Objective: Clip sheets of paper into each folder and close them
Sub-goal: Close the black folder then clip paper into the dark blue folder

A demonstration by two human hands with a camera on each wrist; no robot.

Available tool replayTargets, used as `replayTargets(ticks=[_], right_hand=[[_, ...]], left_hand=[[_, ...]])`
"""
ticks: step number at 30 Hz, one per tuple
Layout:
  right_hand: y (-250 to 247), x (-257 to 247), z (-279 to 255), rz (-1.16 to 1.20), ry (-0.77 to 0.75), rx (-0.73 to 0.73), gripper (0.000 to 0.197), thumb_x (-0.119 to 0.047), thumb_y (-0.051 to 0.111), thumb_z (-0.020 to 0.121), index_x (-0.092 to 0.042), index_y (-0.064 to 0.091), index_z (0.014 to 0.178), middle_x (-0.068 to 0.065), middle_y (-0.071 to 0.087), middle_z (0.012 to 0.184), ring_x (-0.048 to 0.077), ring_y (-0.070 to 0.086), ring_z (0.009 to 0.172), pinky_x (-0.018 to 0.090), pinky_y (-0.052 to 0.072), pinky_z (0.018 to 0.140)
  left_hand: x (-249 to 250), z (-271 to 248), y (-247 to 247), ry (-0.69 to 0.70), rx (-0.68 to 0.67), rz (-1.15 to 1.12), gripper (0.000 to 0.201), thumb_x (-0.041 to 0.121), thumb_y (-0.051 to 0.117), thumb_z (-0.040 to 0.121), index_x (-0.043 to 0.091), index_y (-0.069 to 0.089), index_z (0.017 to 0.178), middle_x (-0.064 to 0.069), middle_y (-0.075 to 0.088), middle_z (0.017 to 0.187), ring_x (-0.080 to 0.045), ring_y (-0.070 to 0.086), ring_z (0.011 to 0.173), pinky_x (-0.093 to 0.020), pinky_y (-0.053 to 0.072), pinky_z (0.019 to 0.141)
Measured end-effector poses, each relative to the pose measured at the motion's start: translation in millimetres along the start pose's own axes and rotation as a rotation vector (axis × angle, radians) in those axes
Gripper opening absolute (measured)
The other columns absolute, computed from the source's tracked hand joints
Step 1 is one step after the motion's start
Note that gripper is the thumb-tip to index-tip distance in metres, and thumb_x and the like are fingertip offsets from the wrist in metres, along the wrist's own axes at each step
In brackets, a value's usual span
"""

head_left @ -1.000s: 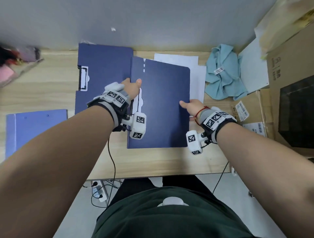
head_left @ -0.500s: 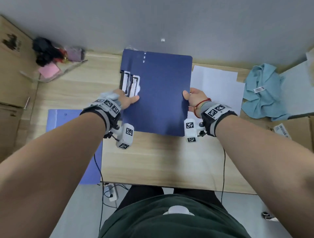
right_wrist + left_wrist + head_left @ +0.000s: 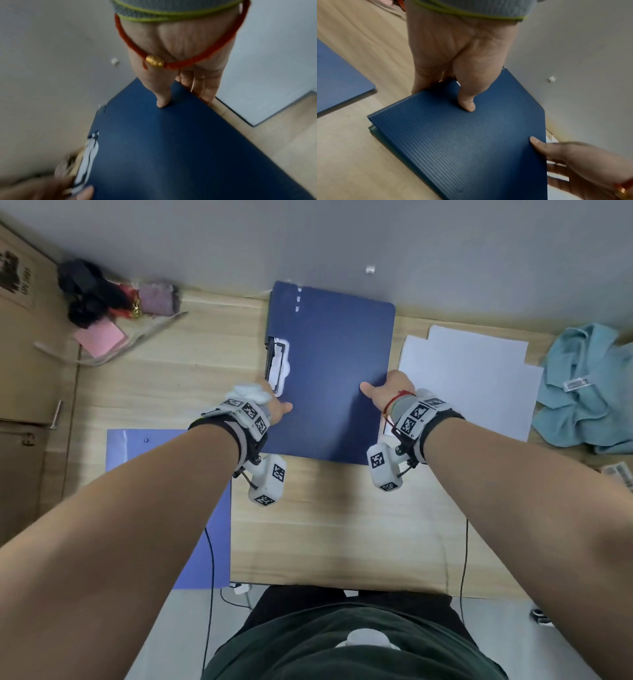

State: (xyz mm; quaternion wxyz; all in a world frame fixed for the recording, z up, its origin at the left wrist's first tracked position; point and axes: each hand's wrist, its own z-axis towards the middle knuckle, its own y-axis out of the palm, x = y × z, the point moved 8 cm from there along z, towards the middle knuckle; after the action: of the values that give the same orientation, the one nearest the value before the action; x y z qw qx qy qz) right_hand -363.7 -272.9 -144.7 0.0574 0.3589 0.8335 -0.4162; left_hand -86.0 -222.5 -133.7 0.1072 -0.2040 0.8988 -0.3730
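A dark blue folder [image 3: 329,378] lies closed on the wooden desk [image 3: 342,525] against the wall, on top of another dark blue folder whose white clip [image 3: 279,368] shows at its left edge. My left hand [image 3: 274,407] grips the upper folder's left edge, thumb on the cover [image 3: 467,104] and fingers under it. My right hand [image 3: 387,392] grips the right edge the same way, thumb [image 3: 163,100] on top. Loose white paper sheets [image 3: 472,381] lie to the right of the folders. A lighter blue folder [image 3: 164,501] lies closed at the desk's left front.
A teal cloth [image 3: 589,385] is bunched at the far right. Cardboard boxes [image 3: 24,371] stand at the left, with a pink note [image 3: 101,337] and dark clutter [image 3: 89,292] at the desk's back left corner. Cables hang below the front edge.
The folder's cover has swung shut over the lower folder, and both hands have shifted with it toward the wall. The view has panned left.
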Motion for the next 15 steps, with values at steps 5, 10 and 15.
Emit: replayTargets(ticks=[5,10,15], right_hand=[[6,-10,11,-0.256,0.026,0.088,0.079,-0.050,0.074,0.077,-0.002,0.041,0.132,0.015,0.049,0.133,0.034,0.054,0.120,0.044,0.044,0.101],[12,-18,13,-0.362,0.039,0.122,0.079,-0.048,0.072,0.080,-0.002,0.036,0.132,0.014,0.045,0.133,0.033,0.051,0.121,0.045,0.042,0.101],[12,-17,8,-0.344,0.070,0.079,0.074,-0.043,0.073,0.077,-0.007,0.038,0.132,0.013,0.045,0.134,0.036,0.050,0.122,0.045,0.042,0.101]], left_hand=[[6,2,7,0.076,0.058,-0.194,0.061,0.040,0.066,0.089,0.001,0.047,0.131,-0.020,0.059,0.127,-0.036,0.058,0.116,-0.038,0.040,0.081],[8,0,8,0.072,0.064,-0.229,0.060,0.037,0.064,0.091,0.000,0.045,0.134,-0.021,0.056,0.131,-0.037,0.056,0.120,-0.041,0.045,0.097],[1,-3,7,0.040,0.062,-0.237,0.060,0.041,0.065,0.089,0.001,0.048,0.130,-0.020,0.058,0.128,-0.036,0.057,0.117,-0.040,0.046,0.095]])
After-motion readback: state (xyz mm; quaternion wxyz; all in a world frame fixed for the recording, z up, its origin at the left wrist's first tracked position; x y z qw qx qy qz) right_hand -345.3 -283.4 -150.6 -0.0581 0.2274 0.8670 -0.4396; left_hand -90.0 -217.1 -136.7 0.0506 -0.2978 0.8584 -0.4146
